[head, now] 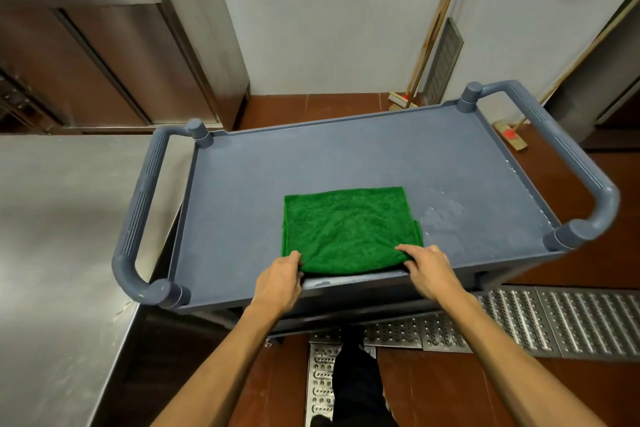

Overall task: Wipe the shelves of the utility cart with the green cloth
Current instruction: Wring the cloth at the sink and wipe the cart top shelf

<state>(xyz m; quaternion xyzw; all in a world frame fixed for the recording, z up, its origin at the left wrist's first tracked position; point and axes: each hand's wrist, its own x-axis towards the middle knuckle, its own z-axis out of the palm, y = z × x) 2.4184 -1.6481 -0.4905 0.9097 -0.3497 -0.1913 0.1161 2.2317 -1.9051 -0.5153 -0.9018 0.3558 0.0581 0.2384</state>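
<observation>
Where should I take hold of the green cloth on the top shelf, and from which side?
Grip the two near corners, coming in from the person's side. The green cloth lies flat and folded on the top shelf, its near edge at the front rim, so only that edge offers a pinch. The left hand and right hand pinch those corners now.

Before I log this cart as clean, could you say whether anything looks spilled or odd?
Yes: water lies pooled on the top shelf, just right of the green cloth, not yet wiped.
</observation>
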